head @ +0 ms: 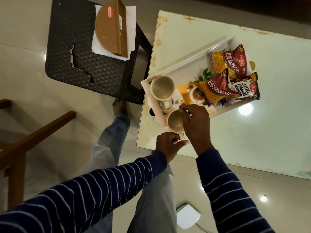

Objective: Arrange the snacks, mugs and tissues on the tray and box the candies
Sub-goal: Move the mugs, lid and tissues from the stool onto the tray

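Standing over a pale glossy table point(252, 128) on a shiny tiled floor point(21, 68), the person works at a white tray point(193, 63). Left hand point(168, 146) pinches the handle of the near mug point(175, 121); right hand point(196, 121) curls over that mug's rim. A second mug point(162, 87) sits at the tray's corner, snack packets point(232, 78) at its far end. Beside the table, a dark plastic stool point(80, 61) bears a brown box point(111, 26) on white paper

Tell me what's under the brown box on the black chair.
White paper sheets, maybe tissues, lie under the brown box, edges sticking out on the black chair. Anything beneath the box's middle is covered and cannot be seen.
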{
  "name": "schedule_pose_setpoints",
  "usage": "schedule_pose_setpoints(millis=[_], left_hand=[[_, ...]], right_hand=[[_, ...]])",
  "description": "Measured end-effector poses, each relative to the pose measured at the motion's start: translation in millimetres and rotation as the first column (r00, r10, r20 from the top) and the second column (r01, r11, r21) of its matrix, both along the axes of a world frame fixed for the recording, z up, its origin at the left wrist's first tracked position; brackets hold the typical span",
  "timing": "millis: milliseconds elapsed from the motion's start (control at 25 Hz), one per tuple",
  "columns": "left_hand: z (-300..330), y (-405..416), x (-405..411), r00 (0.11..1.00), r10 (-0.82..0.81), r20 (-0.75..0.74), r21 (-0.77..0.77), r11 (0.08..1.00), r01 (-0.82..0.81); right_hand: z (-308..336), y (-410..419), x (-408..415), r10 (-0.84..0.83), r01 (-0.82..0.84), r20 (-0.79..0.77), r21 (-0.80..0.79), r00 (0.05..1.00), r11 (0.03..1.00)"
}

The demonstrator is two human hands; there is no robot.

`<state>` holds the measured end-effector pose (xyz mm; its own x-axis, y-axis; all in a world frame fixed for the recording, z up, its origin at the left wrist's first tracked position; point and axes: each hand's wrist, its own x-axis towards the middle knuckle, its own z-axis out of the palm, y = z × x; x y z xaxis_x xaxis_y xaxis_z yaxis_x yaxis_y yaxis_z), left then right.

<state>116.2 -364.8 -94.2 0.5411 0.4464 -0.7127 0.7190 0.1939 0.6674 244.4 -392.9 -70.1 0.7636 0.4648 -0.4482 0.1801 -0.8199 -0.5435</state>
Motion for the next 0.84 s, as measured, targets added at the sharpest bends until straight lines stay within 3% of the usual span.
schedule_pose_setpoints(millis=[320,440,640,840], left_hand=[[-8.4,27.2,-14.5,0.984,-0.174,-0.051,-0.155,0.974,0.164],[-2.6,58.2,-25.8,0.977,-0.211,-0.042,-0.181,0.963,0.200],[20.9,135.0,-49.1,0.984,-0.173,-0.041,0.033,0.984,0.174],[31.2,214.7,-41.4,0.999,0.050,0.011,0.262,0.964,-0.052]], right_hand=[[4.4,-3.3,-3.5,0.007,-0.005,-0.027,0.046,1.000,0.999],[16.6,0.8,-7.0,-0.065,0.060,0.050,0.100,0.997,0.993],[42.7,24.3,-7.2,-0.220,0.186,0.189,0.183,0.957,0.965],[53.9,89.8,1.3,-0.169,0.098,0.219,0.304,0.961,0.948]])
